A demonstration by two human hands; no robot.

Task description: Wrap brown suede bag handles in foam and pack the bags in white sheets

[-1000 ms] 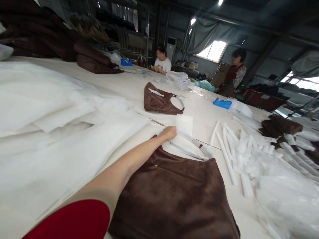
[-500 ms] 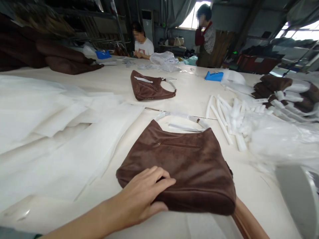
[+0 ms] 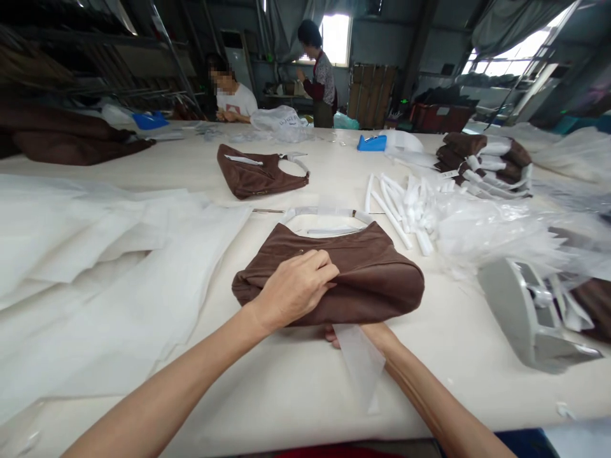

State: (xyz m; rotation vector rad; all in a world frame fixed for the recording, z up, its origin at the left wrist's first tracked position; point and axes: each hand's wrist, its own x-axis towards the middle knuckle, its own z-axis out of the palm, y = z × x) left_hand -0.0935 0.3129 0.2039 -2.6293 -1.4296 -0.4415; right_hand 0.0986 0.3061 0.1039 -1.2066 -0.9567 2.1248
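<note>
A brown suede bag [image 3: 372, 280] lies on the white table [image 3: 296, 375] in front of me, its wrapped handle [image 3: 329, 213] pointing away. My left hand [image 3: 293, 286] rests on top of the bag with fingers curled, pinching its fabric. My right hand [image 3: 363, 332] is under the bag's near edge, mostly hidden, and holds a white paper strip [image 3: 360, 362] that trails toward me.
A second brown bag [image 3: 258, 175] lies farther back. White sheets [image 3: 95, 254] cover the left. Rolled white paper tubes [image 3: 396, 203] and clear plastic [image 3: 482, 229] lie right, with a grey tape dispenser [image 3: 529, 318]. Two people work at the far end.
My left hand pulled back from the far handle onto the bag's top. The bag slid nearer and its front now bunches up. My right hand came in beneath it with the paper strip.
</note>
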